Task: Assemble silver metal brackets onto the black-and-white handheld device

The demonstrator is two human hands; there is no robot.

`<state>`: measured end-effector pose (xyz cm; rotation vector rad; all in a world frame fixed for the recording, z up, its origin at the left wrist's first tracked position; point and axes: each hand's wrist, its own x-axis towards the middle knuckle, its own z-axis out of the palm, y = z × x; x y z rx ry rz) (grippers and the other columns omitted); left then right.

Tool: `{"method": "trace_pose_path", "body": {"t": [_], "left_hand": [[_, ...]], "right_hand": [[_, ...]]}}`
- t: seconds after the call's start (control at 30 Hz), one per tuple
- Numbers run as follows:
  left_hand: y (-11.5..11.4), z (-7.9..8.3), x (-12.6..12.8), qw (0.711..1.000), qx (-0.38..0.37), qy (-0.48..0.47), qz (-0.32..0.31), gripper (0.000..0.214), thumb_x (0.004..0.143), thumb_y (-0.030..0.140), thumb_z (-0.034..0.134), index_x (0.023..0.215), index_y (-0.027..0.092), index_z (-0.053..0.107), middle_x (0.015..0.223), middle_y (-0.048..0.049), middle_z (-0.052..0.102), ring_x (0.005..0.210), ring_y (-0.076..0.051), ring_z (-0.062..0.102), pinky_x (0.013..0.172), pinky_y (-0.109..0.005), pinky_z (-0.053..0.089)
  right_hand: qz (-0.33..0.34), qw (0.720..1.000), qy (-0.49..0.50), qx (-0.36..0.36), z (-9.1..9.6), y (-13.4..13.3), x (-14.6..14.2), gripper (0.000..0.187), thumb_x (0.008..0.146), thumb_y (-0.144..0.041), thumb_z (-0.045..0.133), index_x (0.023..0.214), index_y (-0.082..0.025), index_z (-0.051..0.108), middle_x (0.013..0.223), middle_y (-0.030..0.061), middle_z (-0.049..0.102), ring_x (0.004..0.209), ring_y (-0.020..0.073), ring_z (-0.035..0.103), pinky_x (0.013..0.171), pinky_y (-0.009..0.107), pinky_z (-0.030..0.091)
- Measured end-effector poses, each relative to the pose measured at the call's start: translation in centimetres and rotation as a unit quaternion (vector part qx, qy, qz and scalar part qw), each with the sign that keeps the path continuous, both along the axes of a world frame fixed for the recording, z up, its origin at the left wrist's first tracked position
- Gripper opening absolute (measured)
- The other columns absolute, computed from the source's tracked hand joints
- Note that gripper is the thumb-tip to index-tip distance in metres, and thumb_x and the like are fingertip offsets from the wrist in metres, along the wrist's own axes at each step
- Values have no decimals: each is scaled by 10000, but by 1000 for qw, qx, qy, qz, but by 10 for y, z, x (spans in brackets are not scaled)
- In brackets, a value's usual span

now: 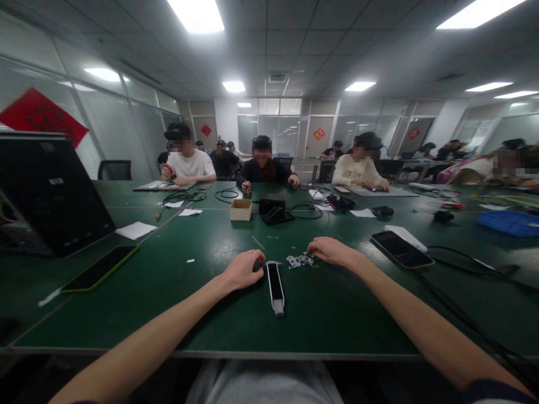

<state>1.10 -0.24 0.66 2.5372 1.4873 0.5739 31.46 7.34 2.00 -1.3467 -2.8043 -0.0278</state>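
A slim device (275, 283) with a white frame and a long black face lies lengthwise in front of me on the green table. Just left of its upper end rests my left hand (243, 270), fingers loosely curved and the thumb apart from them; I see nothing held. Several small flat metal pieces (300, 261) lie in a loose pile to the right of the device. At the pile's right edge, my right hand (330, 250) has its fingertips pressed together and down; whatever is between them is too small or hidden.
A phone in a green case (103, 269) and a black computer case (54, 191) are on the left. To the right lie another phone (402, 249) and cables. A small open box (240, 210) and a black stand (273, 210) stand ahead. People work across the table (202, 314).
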Motion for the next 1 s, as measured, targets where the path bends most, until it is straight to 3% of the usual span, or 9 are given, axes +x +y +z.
{"method": "trace_pose_path", "body": {"t": [0.17,0.27,0.4,0.6,0.83,1.0], "left_hand": [[1,-1,-1,1000,-4,-4,-3,233,775,213,564,998,164,608,984,-61,672,803,-194,630,712,-292,482],[2,-2,-2,1000,-9,-4,-1,230,784,226,565,1005,174,603,987,-55,672,822,-197,632,722,-293,484],[2,-4,-2,1000,-6,2,-1,246,784,239,575,1020,176,600,991,-55,671,841,-206,634,727,-301,485],[0,-3,-2,1000,-8,0,2,239,781,221,569,1014,177,598,989,-54,667,858,-204,633,747,-299,485],[0,-1,-4,1000,-4,2,0,208,778,222,558,978,173,589,939,-53,650,828,-195,613,702,-284,470],[1,-1,-4,1000,-5,30,-1,141,803,227,550,922,172,602,885,-53,641,796,-192,597,694,-286,456]], "right_hand": [[1,1000,17,-6,-5,4,1,212,876,-200,539,1004,-213,708,1009,84,658,923,216,618,756,277,465],[-42,997,46,-50,-9,10,-1,192,860,-224,554,971,-190,708,1003,81,672,911,205,618,756,269,458],[-111,984,60,-129,-10,20,-7,183,798,-246,582,886,-153,712,869,72,702,756,165,640,629,224,448],[-149,972,73,-167,-8,21,-10,195,765,-304,590,811,-156,709,805,63,706,689,154,637,528,210,410],[-103,988,98,-67,-8,13,-1,61,718,-200,609,734,-155,648,732,36,672,661,147,605,556,218,400],[-26,983,181,7,-5,-2,-16,108,751,-147,577,836,-133,643,771,37,657,676,141,589,611,230,433]]}}
